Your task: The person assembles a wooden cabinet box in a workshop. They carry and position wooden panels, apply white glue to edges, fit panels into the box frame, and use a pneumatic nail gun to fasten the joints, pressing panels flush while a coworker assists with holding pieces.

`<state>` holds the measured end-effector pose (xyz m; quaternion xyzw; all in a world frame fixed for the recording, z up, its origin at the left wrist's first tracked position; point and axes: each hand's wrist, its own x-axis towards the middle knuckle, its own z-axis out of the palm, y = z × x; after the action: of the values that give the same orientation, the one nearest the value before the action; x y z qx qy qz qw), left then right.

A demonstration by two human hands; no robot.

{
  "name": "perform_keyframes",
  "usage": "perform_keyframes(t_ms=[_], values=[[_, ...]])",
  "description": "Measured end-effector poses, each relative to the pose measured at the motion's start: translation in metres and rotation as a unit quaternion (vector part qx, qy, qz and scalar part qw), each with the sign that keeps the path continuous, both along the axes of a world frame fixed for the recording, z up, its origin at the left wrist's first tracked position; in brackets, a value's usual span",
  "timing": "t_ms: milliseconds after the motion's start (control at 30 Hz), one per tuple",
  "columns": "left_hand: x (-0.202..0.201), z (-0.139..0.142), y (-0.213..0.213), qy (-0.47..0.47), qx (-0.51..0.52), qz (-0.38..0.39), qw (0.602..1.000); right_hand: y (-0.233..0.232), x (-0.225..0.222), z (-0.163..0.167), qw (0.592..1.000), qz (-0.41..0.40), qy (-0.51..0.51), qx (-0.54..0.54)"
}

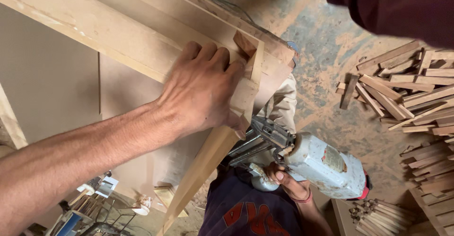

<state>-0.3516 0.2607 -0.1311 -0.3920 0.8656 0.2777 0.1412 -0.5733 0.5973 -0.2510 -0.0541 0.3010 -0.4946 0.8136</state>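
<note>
My left hand (203, 91) reaches in from the left and clamps the corner of a pale wooden frame (109, 28). Its fingers curl over the top rail and its thumb presses a short wooden block (246, 96) against the joint. A small reddish wedge (246, 44) sits in the corner just past the fingertips. My right hand (283, 179), with a red band at the wrist, grips a worn white nail gun (326, 165). The gun's metal nose (253, 144) points at the frame's slanted rail (203, 170), close below my left thumb.
A brown backing panel (52, 84) fills the frame. Piles of short wood offcuts (416, 94) lie on the dusty floor at right, with more sticks (378, 214) lower down. Dark maroon cloth (392, 4) hangs in at the top right. Tools and clutter (94, 203) lie at the bottom left.
</note>
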Motion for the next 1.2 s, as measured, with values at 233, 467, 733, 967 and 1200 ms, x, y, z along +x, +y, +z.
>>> perform_keyframes(t_ms=[233,467,733,967,1200], values=[[0.000,-0.001,0.000,0.004,0.019,0.008,1.000,-0.005,-0.008,0.004,0.998,0.029,0.042,0.043],[0.002,-0.002,0.000,-0.004,0.024,0.006,1.000,-0.006,-0.013,0.000,0.996,0.060,0.041,0.045],[0.002,-0.003,0.001,0.004,0.025,0.013,1.000,-0.012,-0.010,-0.002,0.999,0.014,-0.007,0.052],[0.003,-0.006,0.002,-0.003,0.010,-0.004,1.000,-0.009,-0.011,-0.004,0.998,0.036,0.027,0.034],[0.003,-0.006,0.002,0.000,0.010,-0.008,1.000,-0.009,-0.013,-0.003,0.995,0.061,0.078,0.021]])
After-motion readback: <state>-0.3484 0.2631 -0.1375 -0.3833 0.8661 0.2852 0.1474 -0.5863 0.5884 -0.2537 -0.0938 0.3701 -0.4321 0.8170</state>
